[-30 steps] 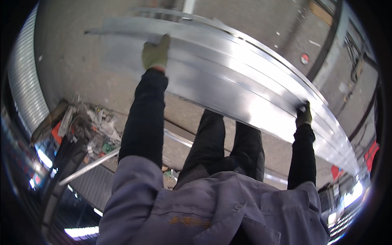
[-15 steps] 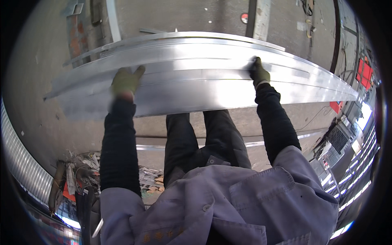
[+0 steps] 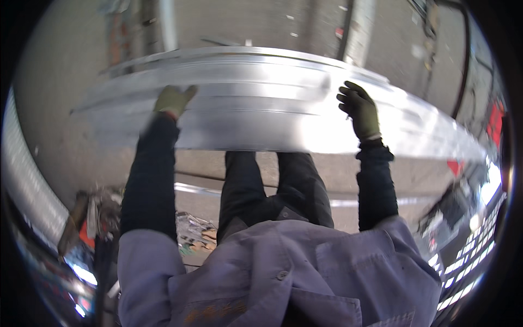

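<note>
Stacked long, shiny metal sheets (image 3: pixel 261 128) with raised lengthwise ridges lie across the view in front of my legs. My left hand (image 3: pixel 173 101), in an olive-green work glove, is over the left part of the top sheet with its thumb spread away from the fingers. Whether it touches the metal I cannot tell. Over the right part, my right hand (image 3: pixel 360 109) wears a similar glove with darker fingertips. Its fingers are apart and slightly bent, with nothing between them, and it appears raised off the sheet.
Beyond the sheets, a pale beam (image 3: pixel 359 32) and another upright strip (image 3: pixel 168 24) run across the concrete floor. Scrap pieces (image 3: pixel 196 231) are heaped at the lower left, near a corrugated metal panel (image 3: pixel 32 169). A red object (image 3: pixel 494 122) stands at the far right.
My right hand has come off the sheet, moving nearer and slightly right, its fingers now apart. My left hand has shifted slightly right in the picture. The whole view has tilted and blurred.
</note>
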Tool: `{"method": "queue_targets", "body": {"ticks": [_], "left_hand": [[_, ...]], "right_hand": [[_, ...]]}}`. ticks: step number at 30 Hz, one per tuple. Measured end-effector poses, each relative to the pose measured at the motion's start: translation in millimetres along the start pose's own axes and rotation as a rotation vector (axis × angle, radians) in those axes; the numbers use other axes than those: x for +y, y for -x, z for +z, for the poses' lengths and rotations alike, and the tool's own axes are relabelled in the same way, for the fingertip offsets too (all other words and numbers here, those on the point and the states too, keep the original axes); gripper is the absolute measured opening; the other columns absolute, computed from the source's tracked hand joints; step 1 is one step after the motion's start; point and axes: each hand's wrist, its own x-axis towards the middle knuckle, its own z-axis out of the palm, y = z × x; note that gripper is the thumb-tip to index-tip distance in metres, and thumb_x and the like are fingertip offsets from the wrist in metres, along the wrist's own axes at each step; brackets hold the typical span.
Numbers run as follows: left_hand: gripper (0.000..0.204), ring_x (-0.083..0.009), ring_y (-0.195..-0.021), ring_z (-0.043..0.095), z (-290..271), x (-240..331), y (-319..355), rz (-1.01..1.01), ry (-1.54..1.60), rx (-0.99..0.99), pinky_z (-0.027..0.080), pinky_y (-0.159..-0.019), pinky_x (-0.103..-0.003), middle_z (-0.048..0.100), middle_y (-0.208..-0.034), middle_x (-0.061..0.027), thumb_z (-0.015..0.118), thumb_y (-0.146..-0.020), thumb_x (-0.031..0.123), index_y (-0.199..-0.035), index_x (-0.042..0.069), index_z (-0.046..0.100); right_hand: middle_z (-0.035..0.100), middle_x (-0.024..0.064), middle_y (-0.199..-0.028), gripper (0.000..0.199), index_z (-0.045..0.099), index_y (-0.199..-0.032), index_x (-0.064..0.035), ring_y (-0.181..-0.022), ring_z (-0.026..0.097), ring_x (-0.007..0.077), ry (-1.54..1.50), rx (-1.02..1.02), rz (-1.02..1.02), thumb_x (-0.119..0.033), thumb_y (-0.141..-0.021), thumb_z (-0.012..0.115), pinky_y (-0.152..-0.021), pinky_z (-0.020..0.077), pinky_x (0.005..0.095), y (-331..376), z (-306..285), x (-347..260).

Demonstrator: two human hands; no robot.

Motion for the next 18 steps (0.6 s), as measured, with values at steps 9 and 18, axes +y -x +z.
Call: {"method": "queue_targets", "body": {"ticks": [9,18], "left_hand": [[0.083,-0.037,-0.123,0.07,-39.2,62.5,40.2,-0.2,0.092,-0.097,0.054,-0.103,-0.046,0.074,-0.128,-0.0213,0.071,-0.085,0.078,-0.124,0.004,0.073],[0.063,-0.0273,-0.102,0.078,-32.3,59.8,32.1,-0.199,0.26,-0.16,0.059,-0.082,-0.041,0.081,-0.107,-0.0086,0.081,-0.079,0.072,-0.105,0.015,0.081]], "right_hand": [[0.077,0.0069,-0.113,0.025,0.072,-0.126,-0.0013,-0.095,0.068,0.0143,0.478,-0.364,-0.223,-0.019,-0.109,0.066,-0.082,0.0527,0.0272,-55.8,102.3,-27.4],[0.076,0.002,-0.103,0.02,0.078,-0.118,-0.0014,-0.091,0.066,0.0094,0.582,-0.544,-0.383,-0.013,-0.102,0.074,-0.084,0.0531,0.0251,-57.9,321.8,-51.8]]}}
